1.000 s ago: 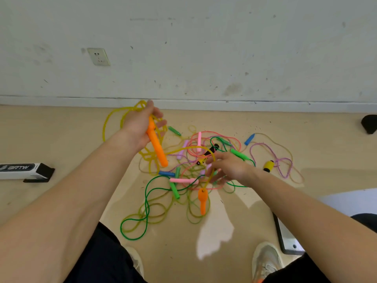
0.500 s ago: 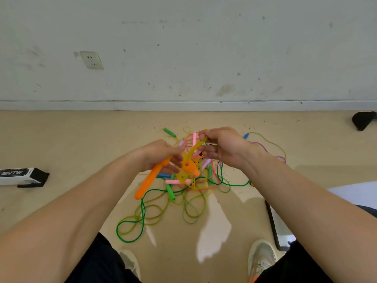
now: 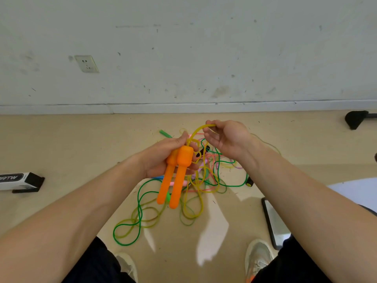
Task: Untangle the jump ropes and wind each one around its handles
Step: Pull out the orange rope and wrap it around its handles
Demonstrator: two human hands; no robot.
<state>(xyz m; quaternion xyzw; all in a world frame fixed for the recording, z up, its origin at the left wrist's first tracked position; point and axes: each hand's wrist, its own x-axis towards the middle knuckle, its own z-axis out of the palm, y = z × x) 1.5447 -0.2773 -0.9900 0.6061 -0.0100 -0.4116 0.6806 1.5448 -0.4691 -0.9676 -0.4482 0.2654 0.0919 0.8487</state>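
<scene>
My left hand grips two orange handles side by side by their thick ends, thin ends pointing down toward me. A yellow rope rises from the handles in an arch to my right hand, which pinches it between thumb and fingers. More yellow loops hang down to the floor. Under my hands lies a tangle of other ropes: a green rope, a pink one and a purple one, partly hidden by my hands.
A green handle lies beyond the pile and a yellow-and-black handle at its right. A black-and-white box sits at the left, a flat dark device at the right, a black object by the wall. My shoes are below.
Both orange handles are now together in my left hand, held upright above the pile. My right hand has lifted the yellow rope up and to the right.
</scene>
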